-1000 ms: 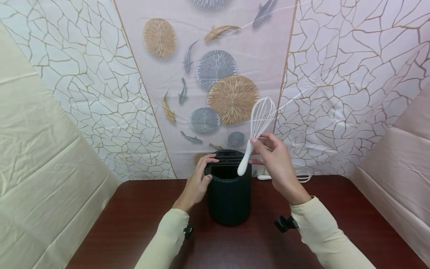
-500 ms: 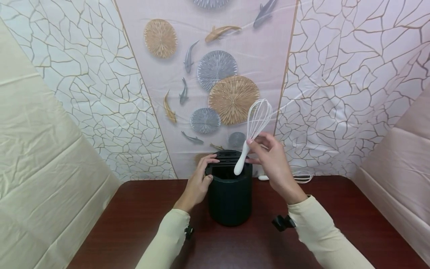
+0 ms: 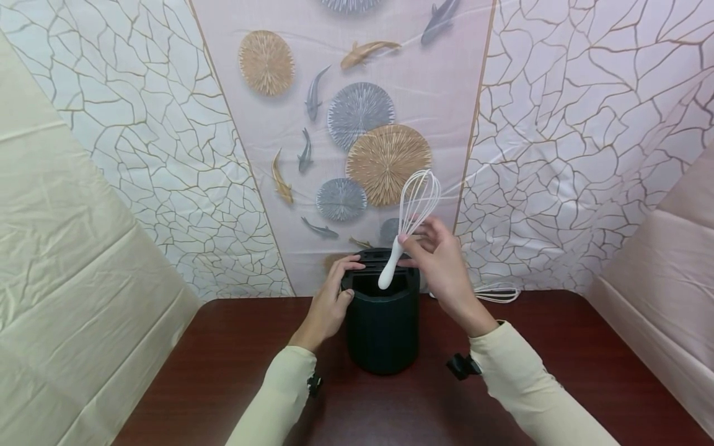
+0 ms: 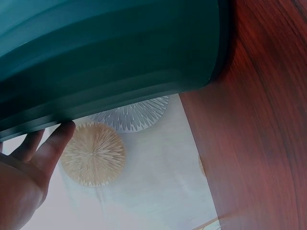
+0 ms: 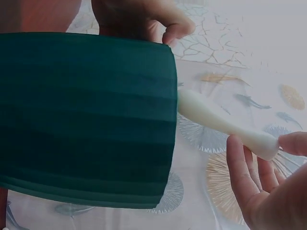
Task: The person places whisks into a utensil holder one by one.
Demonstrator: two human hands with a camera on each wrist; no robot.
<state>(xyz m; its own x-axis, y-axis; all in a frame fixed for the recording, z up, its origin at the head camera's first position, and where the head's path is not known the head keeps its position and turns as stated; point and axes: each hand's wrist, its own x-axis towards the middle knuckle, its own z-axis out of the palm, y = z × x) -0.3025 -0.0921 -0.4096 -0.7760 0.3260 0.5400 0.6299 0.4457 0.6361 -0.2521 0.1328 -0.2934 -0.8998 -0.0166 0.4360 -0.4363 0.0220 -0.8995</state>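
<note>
A white whisk (image 3: 419, 197) is tilted in the head view, wire loops up and handle end down over the mouth of a dark green utensil holder (image 3: 382, 334). My right hand (image 3: 440, 266) pinches it near the top of the handle, between thumb and fingers. In the right wrist view the lower end of the whisk handle (image 5: 206, 112) is partly hidden by the holder's rim. My left hand (image 3: 326, 306) grips the holder's upper left side, fingers over the slotted top and thumb at the rim. The left wrist view shows left fingertips (image 4: 60, 136) against the holder's wall.
Another whisk (image 3: 498, 292) lies on the dark red wooden table (image 3: 240, 353) behind my right wrist, partly hidden. A patterned cloth backdrop (image 3: 524, 204) rises right behind the table, and beige cloth panels (image 3: 83, 297) stand along both sides.
My right hand has moved left and slightly down with the whisk, bringing the handle end from the holder's right rim over its opening. My left hand and the holder have stayed put.
</note>
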